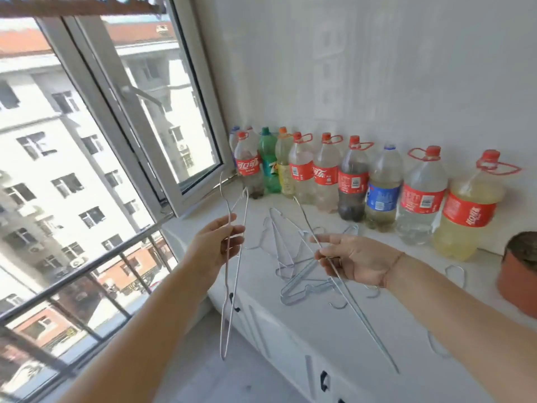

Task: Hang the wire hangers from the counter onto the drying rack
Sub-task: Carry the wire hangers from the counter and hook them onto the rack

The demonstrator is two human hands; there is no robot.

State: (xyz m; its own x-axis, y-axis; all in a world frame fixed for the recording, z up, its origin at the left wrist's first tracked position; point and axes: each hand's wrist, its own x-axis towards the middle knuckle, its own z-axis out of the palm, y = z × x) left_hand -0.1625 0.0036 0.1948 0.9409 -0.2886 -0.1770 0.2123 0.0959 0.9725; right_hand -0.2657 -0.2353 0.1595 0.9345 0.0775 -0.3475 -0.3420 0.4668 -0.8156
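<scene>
My left hand (218,245) pinches a thin wire hanger (232,301) that hangs edge-on, its hook up near the window. My right hand (351,260) grips a second wire hanger (363,318), which slants down and right across the counter's front. Between and behind the hands, several more wire hangers (293,274) lie in a loose pile on the white counter (363,338). A brownish bar (72,8) runs along the top left edge; I cannot tell whether it is the drying rack.
A row of large plastic bottles (354,181) lines the wall at the back of the counter. A brown pot (517,271) stands at the right edge. An open window sash (162,126) angles inward on the left, with a metal railing (87,274) below it.
</scene>
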